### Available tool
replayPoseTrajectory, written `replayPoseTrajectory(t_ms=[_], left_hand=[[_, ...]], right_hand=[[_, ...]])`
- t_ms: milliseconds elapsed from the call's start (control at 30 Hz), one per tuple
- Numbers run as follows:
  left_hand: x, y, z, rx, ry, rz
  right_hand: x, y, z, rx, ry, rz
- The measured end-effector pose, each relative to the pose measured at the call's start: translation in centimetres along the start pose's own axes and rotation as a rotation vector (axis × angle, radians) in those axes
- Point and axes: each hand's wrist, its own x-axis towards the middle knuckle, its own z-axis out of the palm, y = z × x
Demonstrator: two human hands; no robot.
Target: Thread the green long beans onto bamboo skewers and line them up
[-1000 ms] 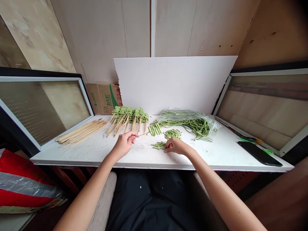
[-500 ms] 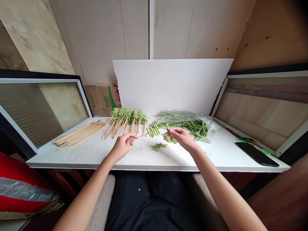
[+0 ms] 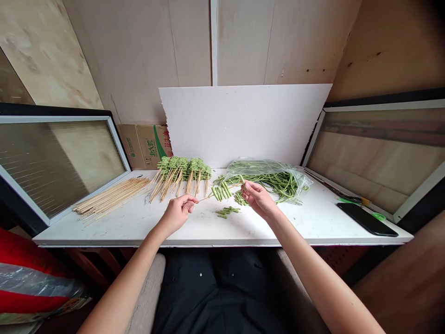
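Bean piece [image 3: 242, 179], newly raised near the skewer [image 3: 205, 198], is finger-pinched by right hand [image 3: 259, 197]; left hand [image 3: 177, 213] grips skewer, threading apparently underway.

A black smartphone [image 3: 366, 219] lies well right of the right fingers [image 3: 251, 187]; a printed cardboard carton [image 3: 145, 144] stands beyond the left fingers [image 3: 188, 199], a white panel [image 3: 245, 124] upright behind both.
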Motion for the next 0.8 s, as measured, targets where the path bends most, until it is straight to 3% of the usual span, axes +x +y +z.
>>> replayPoseTrajectory(t_ms=[400, 800], left_hand=[[-0.02, 0.02, -0.27, -0.003, 0.014, 0.017], [0.0, -0.18, -0.37, 0.021, 0.007, 0.001]], right_hand=[[-0.26, -0.22, 0.71, -0.085, 0.008, 0.007], [-0.31, -0.1, 0.71, -0.018, 0.018, 0.002]])
